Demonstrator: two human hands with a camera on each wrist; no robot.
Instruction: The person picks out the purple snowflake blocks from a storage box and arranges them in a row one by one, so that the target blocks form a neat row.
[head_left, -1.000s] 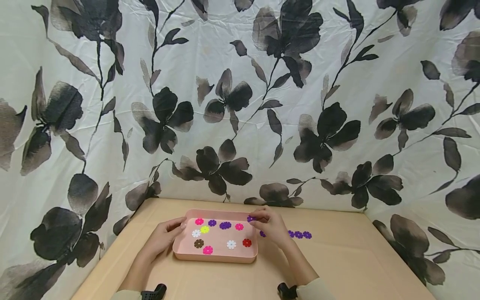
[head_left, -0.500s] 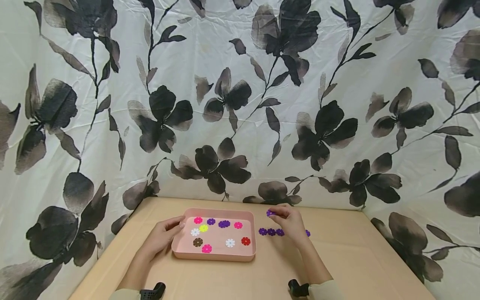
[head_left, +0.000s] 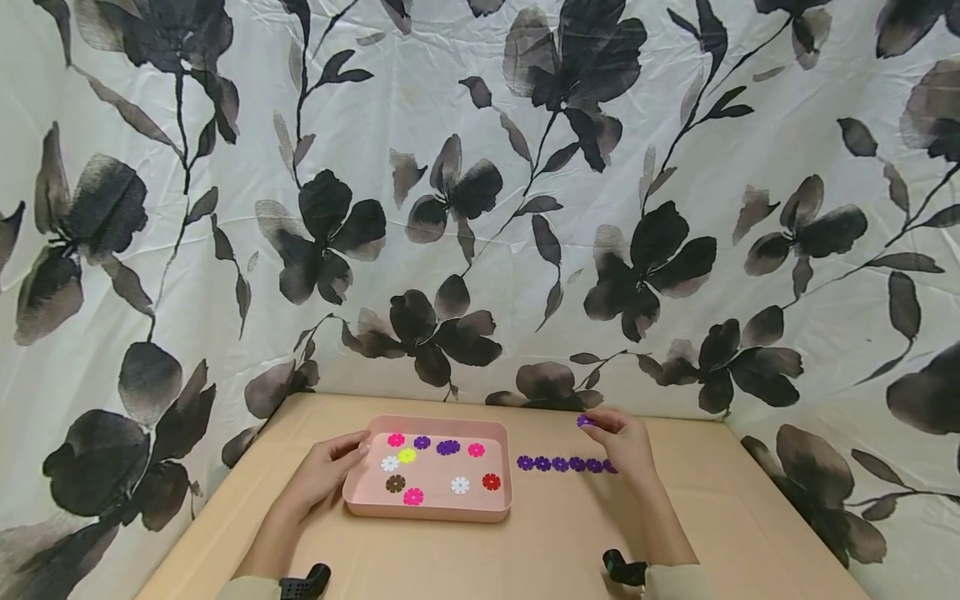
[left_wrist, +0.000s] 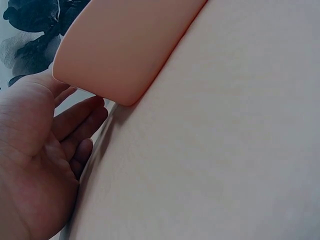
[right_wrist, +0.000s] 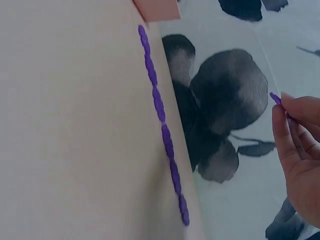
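At the tray's left end, my left hand point(head_left: 318, 473) holds the rim of the pink tray point(head_left: 427, 513), thumb on the rim. The left wrist view shows the tray's outer wall point(left_wrist: 115, 55), with curled fingers point(left_wrist: 82, 120) at its corner. My right hand point(head_left: 628, 446) pinches a small purple flower-shaped piece point(head_left: 583, 421) between thumb and fingertips, raised above the table. Below it, to the right of the tray, a straight row of purple flower pieces point(head_left: 560, 464) lies on the table; the hand covers part of its right end. In the right wrist view this row point(right_wrist: 158, 104) appears edge-on.
Loose flower pieces lie spread inside the tray: pink, white point(head_left: 460, 485), yellow point(head_left: 407, 456), brown point(head_left: 395, 483), red point(head_left: 491, 482) and purple point(head_left: 447, 447). A floral cloth point(head_left: 450, 250) hangs behind the tan table point(head_left: 555, 550).
My right hand has moved right from the tray's right edge, carrying the purple flower piece past the row, now near its right end. The left hand stays at the tray.
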